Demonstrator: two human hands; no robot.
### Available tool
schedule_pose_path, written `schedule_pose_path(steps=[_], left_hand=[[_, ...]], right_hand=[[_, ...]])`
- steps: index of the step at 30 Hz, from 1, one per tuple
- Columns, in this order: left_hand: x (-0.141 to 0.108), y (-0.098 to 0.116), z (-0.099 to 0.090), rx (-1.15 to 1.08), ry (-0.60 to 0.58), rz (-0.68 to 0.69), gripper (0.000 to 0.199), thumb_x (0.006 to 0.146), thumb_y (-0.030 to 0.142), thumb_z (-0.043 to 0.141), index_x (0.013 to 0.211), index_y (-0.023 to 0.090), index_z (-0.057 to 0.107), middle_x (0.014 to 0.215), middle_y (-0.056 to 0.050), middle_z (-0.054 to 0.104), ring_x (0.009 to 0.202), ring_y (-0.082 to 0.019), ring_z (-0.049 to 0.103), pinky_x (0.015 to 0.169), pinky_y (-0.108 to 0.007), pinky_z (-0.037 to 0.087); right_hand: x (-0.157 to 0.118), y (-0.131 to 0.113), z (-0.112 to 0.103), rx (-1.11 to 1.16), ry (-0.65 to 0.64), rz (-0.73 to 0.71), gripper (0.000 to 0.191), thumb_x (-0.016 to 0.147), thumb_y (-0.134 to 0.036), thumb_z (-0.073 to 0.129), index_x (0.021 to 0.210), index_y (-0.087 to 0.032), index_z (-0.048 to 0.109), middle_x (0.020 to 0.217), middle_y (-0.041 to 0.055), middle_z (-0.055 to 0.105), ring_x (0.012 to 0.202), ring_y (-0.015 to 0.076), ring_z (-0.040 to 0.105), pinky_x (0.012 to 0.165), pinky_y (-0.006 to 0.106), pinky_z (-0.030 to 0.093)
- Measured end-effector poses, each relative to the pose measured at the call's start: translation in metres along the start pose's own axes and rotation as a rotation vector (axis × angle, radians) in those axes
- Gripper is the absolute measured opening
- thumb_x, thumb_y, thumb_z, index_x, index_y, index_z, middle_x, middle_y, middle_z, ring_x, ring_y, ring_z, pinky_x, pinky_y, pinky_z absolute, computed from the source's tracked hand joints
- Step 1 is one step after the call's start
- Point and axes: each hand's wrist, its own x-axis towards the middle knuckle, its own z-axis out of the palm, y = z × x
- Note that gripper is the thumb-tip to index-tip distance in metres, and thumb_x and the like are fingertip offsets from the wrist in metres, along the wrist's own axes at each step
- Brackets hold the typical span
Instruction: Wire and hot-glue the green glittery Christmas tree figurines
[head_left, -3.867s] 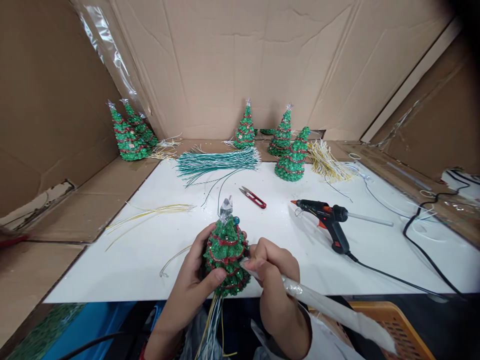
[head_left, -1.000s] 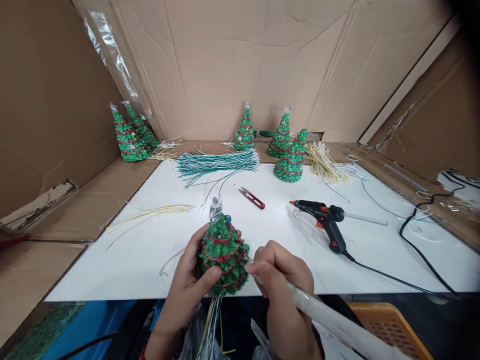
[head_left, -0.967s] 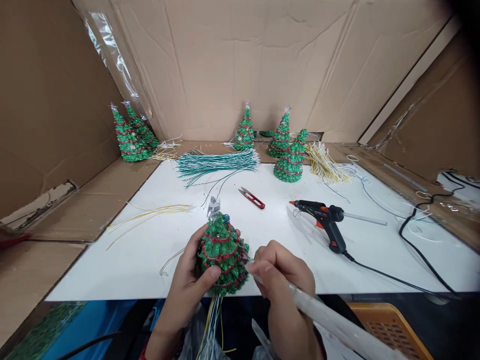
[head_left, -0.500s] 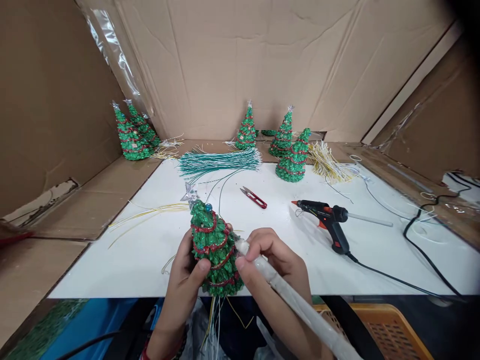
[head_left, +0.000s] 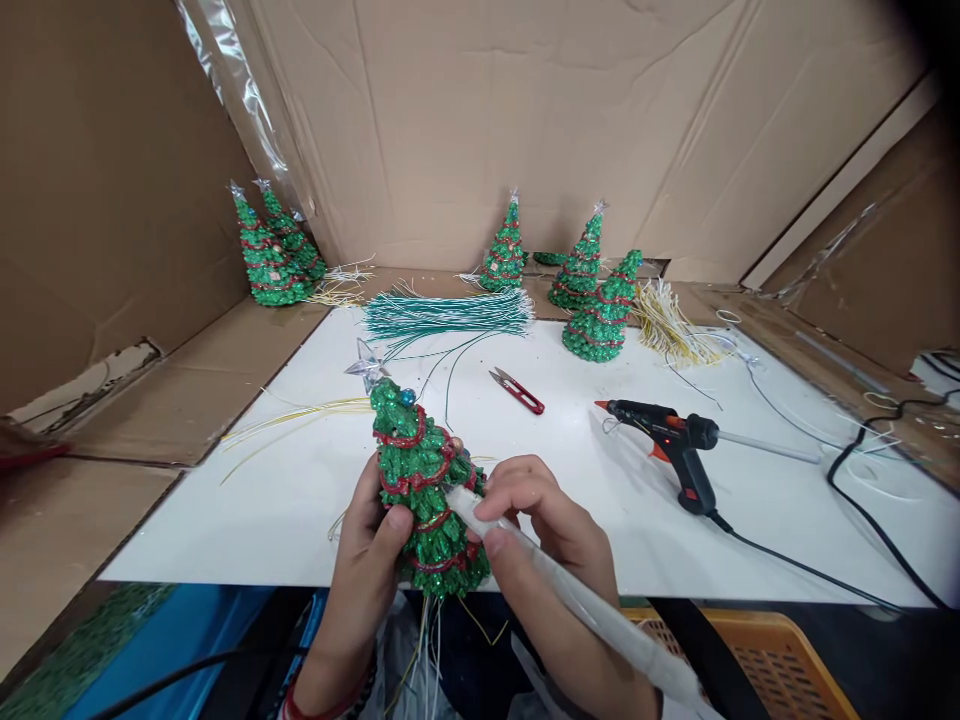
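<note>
My left hand [head_left: 375, 545] holds a small green glittery Christmas tree [head_left: 420, 460] with red garlands, leaning to the left. A clear star [head_left: 365, 366] tops it, and thin white and yellow wires [head_left: 429, 640] hang from its base. In my right hand [head_left: 547, 530], thumb and fingers pinch a long white wrapped pen-like tool [head_left: 592, 605]. The tool's front end is at the tree's right side, among the leaves; its very tip is hard to see.
Red thread snips [head_left: 517, 391] and a black glue gun [head_left: 679, 450] lie on the white board [head_left: 247, 530]. Behind are a bundle of green wires [head_left: 450, 312], yellow-white wires [head_left: 675, 325] and several more trees [head_left: 600, 315]. Cardboard walls [head_left: 510, 120] surround the board; an orange basket [head_left: 780, 630] stands below.
The tool's front end has shifted left, further over the front of the tree. The tree has tilted and turned slightly left. The whole view has moved a little.
</note>
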Motion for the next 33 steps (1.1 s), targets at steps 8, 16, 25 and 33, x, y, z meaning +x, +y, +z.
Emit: schedule_pose_path(steps=[8, 16, 25, 33], left_hand=[[-0.002, 0.001, 0.0, -0.029, 0.011, -0.019, 0.07, 0.084, 0.06, 0.075, 0.143, 0.025, 0.062, 0.134, -0.01, 0.073, 0.125, -0.035, 0.068, 0.105, -0.046, 0.056], [-0.006, 0.01, 0.011, -0.031, 0.101, -0.074, 0.075, 0.079, 0.061, 0.08, 0.141, 0.024, 0.062, 0.14, -0.009, 0.07, 0.133, -0.035, 0.062, 0.115, -0.047, 0.048], [-0.003, -0.005, -0.006, 0.041, 0.04, -0.041, 0.076, 0.082, 0.06, 0.077, 0.145, 0.023, 0.059, 0.143, -0.012, 0.068, 0.134, -0.037, 0.061, 0.114, -0.048, 0.048], [-0.005, -0.003, -0.005, 0.054, 0.043, -0.045, 0.075, 0.083, 0.063, 0.075, 0.144, 0.023, 0.059, 0.145, -0.012, 0.066, 0.136, -0.036, 0.06, 0.116, -0.047, 0.046]], right_hand=[[-0.001, 0.002, -0.002, 0.069, -0.022, 0.015, 0.024, 0.086, -0.007, 0.058, 0.092, -0.029, 0.066, 0.09, -0.0021, 0.06, 0.091, 0.0161, 0.055, 0.077, 0.028, 0.046], [-0.001, 0.0, -0.002, 0.084, -0.028, -0.004, 0.024, 0.089, -0.007, 0.058, 0.092, -0.029, 0.067, 0.089, -0.002, 0.06, 0.09, 0.0161, 0.055, 0.075, 0.028, 0.045], [-0.001, -0.001, -0.005, 0.07, -0.017, -0.045, 0.02, 0.091, -0.008, 0.059, 0.091, -0.027, 0.066, 0.086, 0.0003, 0.06, 0.092, 0.0188, 0.056, 0.077, 0.03, 0.047], [-0.001, 0.003, 0.0, -0.342, 0.146, -0.107, 0.022, 0.097, -0.012, 0.059, 0.099, -0.031, 0.069, 0.094, 0.0002, 0.053, 0.077, 0.0152, 0.057, 0.062, 0.026, 0.048]])
